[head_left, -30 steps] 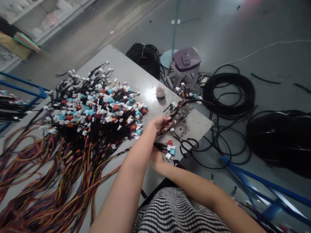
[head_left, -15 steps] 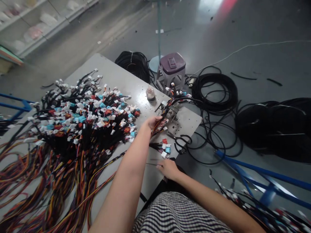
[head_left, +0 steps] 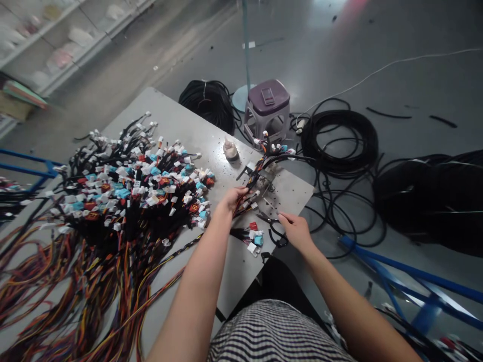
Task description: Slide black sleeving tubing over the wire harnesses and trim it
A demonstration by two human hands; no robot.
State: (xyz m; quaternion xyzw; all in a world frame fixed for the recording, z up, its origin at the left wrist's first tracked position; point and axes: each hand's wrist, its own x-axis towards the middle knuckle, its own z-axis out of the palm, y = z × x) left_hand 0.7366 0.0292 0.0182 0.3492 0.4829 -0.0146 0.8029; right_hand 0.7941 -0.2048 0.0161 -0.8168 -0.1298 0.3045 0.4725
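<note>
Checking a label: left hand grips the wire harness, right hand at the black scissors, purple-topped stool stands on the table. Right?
Not quite. The head view shows the purple-topped stool on the floor beyond the table, not on it. The rest holds: left hand grips the wire harness, right hand is at the black scissors.

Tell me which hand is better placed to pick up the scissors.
Right, most likely. The right hand lies open beside the scissors, while the left hand is closed on the wire bundle.
</note>
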